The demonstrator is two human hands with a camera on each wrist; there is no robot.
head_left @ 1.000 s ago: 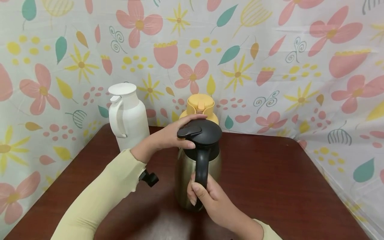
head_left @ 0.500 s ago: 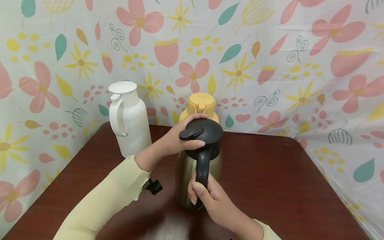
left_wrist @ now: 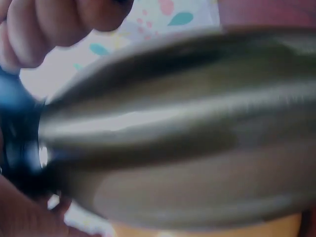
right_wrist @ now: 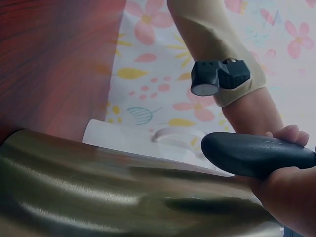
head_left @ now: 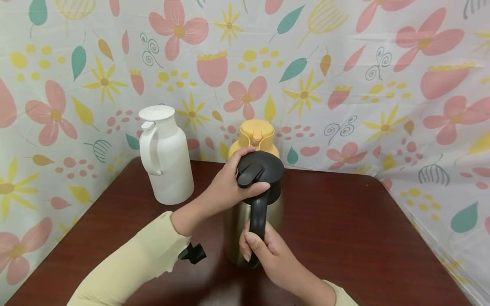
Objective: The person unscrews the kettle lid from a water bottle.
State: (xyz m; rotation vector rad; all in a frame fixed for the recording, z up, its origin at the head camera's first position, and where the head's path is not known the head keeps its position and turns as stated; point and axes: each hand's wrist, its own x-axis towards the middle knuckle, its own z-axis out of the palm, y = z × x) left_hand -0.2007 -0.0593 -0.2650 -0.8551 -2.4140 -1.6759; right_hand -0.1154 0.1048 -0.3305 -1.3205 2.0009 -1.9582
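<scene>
In the head view a bronze-coloured metal thermos jug (head_left: 233, 233) stands upright on the table, with a black lid (head_left: 272, 165) and black handle (head_left: 258, 214). My left hand (head_left: 226, 182) grips the lid from the left, its thumb on the near side below the lid's lever (head_left: 250, 174). Lower down, my right hand (head_left: 269, 255) holds the handle with fingers curled round it. The jug's shiny body (left_wrist: 187, 128) fills the left wrist view. From the right wrist, the handle (right_wrist: 247, 153) shows in the hand's grasp.
A white jug (head_left: 170, 165) stands at the back left of the dark red-brown table (head_left: 337, 238). Directly behind the bronze jug is a yellow-topped jug (head_left: 256, 129), partly hidden. A flower-printed cloth (head_left: 306, 76) hangs behind and beside the table.
My left hand has turned the lid on the jug, so its lever has swung from the left towards the handle. My right hand has kept its hold on the handle.
</scene>
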